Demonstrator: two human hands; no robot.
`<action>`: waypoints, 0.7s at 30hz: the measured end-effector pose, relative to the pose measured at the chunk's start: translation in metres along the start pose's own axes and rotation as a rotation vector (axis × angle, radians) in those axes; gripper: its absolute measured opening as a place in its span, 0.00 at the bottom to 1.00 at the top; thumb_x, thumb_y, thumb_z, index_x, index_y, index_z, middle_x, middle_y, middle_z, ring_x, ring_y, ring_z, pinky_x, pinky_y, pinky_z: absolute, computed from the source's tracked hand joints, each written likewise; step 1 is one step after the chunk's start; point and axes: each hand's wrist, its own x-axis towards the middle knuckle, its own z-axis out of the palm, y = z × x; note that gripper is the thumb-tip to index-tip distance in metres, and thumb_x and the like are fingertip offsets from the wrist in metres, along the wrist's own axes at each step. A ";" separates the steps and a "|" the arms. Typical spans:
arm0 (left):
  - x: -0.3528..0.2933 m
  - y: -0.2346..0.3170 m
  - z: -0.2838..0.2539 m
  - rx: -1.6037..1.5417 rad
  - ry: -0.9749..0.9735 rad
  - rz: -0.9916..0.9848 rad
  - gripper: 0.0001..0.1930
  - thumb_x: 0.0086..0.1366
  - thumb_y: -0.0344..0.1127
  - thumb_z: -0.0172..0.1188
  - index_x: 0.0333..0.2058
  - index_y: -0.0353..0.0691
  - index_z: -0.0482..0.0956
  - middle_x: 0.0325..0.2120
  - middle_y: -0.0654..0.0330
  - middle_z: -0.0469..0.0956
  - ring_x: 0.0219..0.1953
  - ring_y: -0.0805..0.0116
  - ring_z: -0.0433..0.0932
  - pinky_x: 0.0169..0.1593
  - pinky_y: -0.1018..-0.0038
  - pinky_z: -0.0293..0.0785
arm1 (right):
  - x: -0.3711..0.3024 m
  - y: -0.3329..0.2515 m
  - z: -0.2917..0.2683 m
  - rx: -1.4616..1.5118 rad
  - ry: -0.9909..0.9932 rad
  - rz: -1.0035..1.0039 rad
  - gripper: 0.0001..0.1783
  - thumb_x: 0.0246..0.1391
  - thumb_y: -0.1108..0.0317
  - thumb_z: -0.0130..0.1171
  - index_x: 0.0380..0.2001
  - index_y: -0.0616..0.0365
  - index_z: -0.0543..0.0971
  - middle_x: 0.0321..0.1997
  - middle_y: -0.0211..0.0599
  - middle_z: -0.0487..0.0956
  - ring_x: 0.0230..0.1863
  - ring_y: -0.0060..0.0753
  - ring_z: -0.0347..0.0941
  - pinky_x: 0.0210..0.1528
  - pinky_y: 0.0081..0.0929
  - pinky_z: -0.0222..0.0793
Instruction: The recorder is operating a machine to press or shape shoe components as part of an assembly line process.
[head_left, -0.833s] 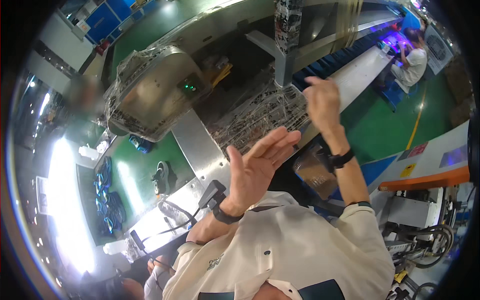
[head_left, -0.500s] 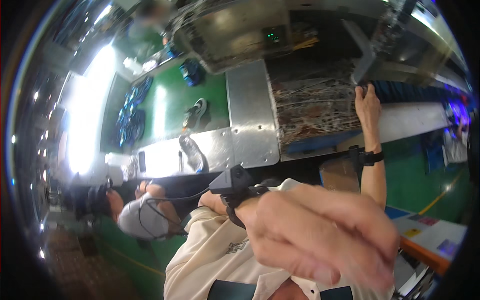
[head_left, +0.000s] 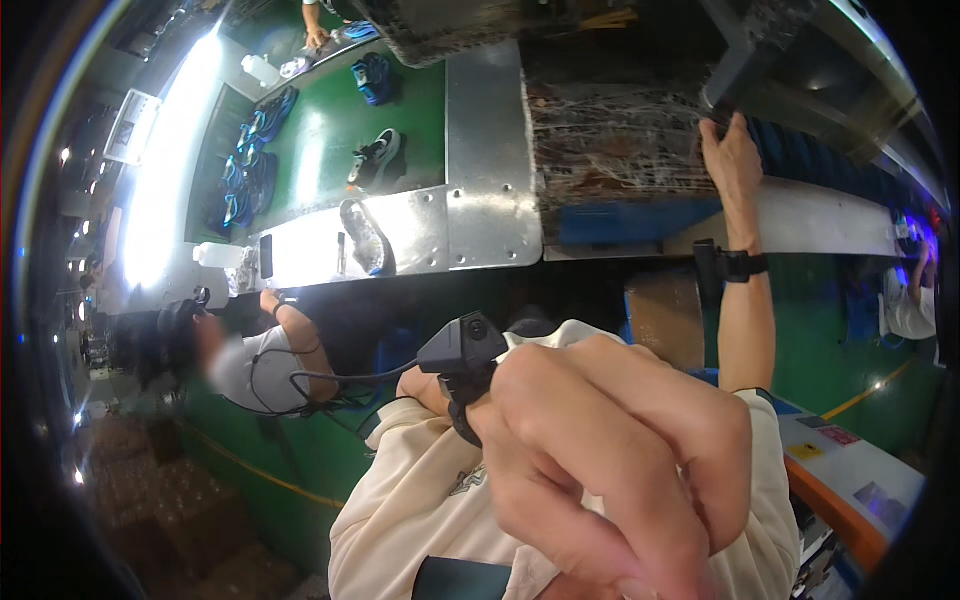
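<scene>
My left hand [head_left: 605, 455] is raised close in front of me, fingers curled and pressed together. Its fingertips point down toward the lower edge, and whatever they may hold is hidden. A black camera-like device [head_left: 462, 345] with a cable is strapped to that wrist. My right arm stretches forward, and my right hand [head_left: 733, 160] is at the lower end of a grey metal bar [head_left: 735, 75]. Its thumb and fingers bend around something dark that I cannot make out. Beside it lies a bulky surface wrapped in clear film [head_left: 615, 135]. A black band with a small device [head_left: 730, 263] sits on the right wrist.
On a green surface [head_left: 320, 150] at left stand a grey-and-black shoe [head_left: 375, 158] and several blue shoes [head_left: 250, 160]. A pale shoe-shaped piece [head_left: 365, 238] lies on the metal ledge [head_left: 490, 225]. A co-worker [head_left: 270, 360] is at left. A cardboard box [head_left: 665, 320] stands below the bench.
The view has tilted, so bench and shoes appear higher. My left hand has shifted slightly left with its fingers curled more; my right hand remains by the metal bar. A co-worker's hand shows at far left.
</scene>
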 end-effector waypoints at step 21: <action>0.024 -0.012 0.004 0.268 -0.488 0.052 0.09 0.57 0.27 0.70 0.37 0.33 0.85 0.32 0.52 0.79 0.23 0.71 0.76 0.27 0.81 0.78 | -0.001 0.006 0.000 0.058 0.072 -0.059 0.34 0.58 0.49 0.56 0.57 0.67 0.68 0.47 0.60 0.79 0.49 0.61 0.77 0.51 0.51 0.73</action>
